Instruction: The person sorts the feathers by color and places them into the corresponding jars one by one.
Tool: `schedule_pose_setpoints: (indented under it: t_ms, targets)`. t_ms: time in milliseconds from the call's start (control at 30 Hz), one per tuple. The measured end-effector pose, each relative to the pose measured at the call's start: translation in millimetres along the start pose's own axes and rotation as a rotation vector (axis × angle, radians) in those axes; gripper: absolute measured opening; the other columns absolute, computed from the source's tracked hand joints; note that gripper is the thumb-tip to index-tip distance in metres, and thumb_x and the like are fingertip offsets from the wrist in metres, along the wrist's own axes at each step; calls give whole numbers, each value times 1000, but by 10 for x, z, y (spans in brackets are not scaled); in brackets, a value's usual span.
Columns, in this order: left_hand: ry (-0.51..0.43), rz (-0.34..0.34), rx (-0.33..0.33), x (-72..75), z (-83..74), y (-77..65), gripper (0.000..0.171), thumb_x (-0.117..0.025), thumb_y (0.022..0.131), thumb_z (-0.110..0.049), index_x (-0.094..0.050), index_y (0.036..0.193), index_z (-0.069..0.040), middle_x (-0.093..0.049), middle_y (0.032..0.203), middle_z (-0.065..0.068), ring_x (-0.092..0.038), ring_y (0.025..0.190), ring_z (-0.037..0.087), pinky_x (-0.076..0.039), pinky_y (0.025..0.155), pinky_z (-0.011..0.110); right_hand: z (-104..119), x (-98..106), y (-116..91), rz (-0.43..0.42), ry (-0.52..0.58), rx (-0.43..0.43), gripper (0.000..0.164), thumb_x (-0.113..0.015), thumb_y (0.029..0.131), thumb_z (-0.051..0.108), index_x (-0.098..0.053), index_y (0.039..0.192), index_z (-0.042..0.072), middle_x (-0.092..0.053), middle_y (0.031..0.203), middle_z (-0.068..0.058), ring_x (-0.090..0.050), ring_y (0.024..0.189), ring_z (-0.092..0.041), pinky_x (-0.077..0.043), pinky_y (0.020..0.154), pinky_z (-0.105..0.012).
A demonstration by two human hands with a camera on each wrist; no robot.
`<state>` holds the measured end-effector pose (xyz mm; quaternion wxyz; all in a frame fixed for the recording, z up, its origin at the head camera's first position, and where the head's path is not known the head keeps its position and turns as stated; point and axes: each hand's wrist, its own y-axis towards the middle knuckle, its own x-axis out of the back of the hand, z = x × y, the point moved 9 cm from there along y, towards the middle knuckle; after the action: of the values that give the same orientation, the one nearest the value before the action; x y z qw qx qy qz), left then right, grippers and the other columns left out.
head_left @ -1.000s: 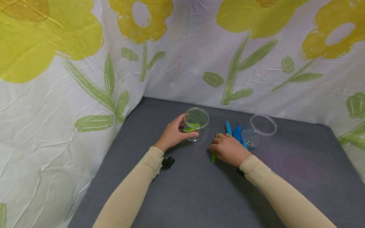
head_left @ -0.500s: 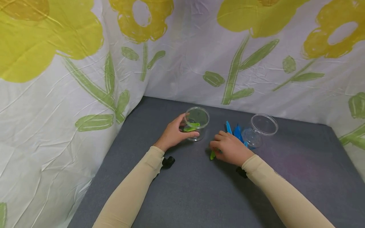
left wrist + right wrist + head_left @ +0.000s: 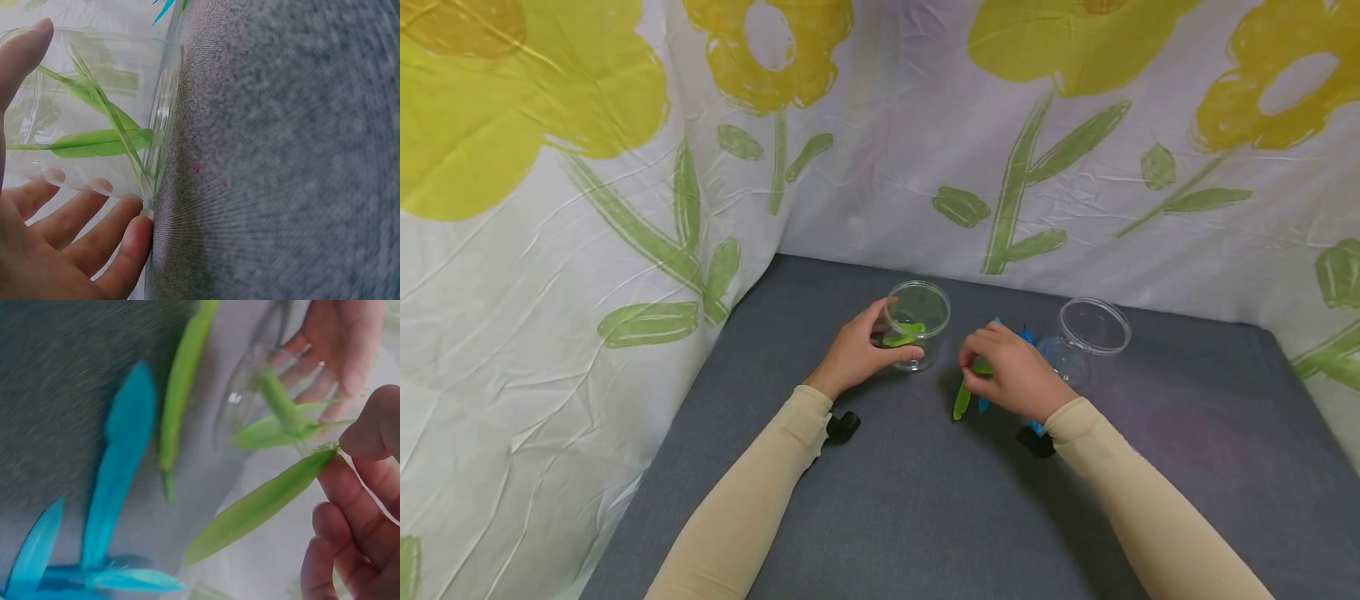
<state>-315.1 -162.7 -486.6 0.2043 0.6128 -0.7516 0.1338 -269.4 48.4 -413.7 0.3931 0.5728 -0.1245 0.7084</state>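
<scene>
My left hand (image 3: 867, 346) grips the side of a clear plastic jar (image 3: 927, 348), which stands upright on the table. Inside it lie several green feathers (image 3: 100, 142), seen through the wall. Right of the jar, my right hand (image 3: 1011, 371) pinches the quill end of a green feather (image 3: 262, 509) between thumb and forefinger, its vane pointing away from the fingers. Another green feather (image 3: 184, 394) lies on the table below this hand. Several blue feathers (image 3: 125, 450) lie close by, partly hidden by the right hand in the head view.
A second clear jar (image 3: 1067, 362) stands behind and right of the right hand. Grey cloth (image 3: 895, 500) covers the table. A white fabric with printed yellow flowers (image 3: 880, 192) hangs along the back and left side.
My right hand has lifted one green feather slightly and shifted a little right, uncovering another green feather on the table. The left hand and its jar have stayed in place.
</scene>
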Motion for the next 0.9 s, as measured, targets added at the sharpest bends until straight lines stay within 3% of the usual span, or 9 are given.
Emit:
schedule_pose_setpoints:
  t_ms: [167, 333, 533, 900]
  targets:
    - [1, 7, 1, -8, 5, 11, 106, -89, 81, -66, -40, 167, -28, -58, 153, 3, -61, 142, 28, -56, 113, 48, -15, 78, 76, 0, 127, -94, 2, -71, 103, 17, -71, 101, 19, -67, 101, 8, -56, 98, -12, -56, 85, -37]
    - [2, 7, 6, -15, 20, 19, 107, -88, 81, -68, -39, 168, -30, -57, 153, 0, -60, 144, 27, -56, 113, 48, 40, 255, 178, -56, 200, -142, 2, -73, 102, 18, -71, 102, 18, -67, 103, 5, -60, 100, -13, -57, 90, -41]
    - [-15, 9, -1, 4, 1, -4, 103, -89, 83, -65, -39, 167, -33, -57, 154, 4, -60, 143, 29, -56, 113, 51, 115, 392, 335, -119, 250, -149, 6, -73, 101, 15, -71, 104, 20, -68, 106, 3, -61, 99, -16, -56, 93, -41]
    - [-10, 24, 20, -7, 8, -26, 107, -87, 81, -69, -37, 168, -34, -56, 158, 0, -59, 144, 30, -55, 113, 55, 225, 507, 613, -133, 340, -162, 6, -70, 105, 17, -72, 111, 17, -70, 112, -1, -62, 105, -21, -54, 100, -42]
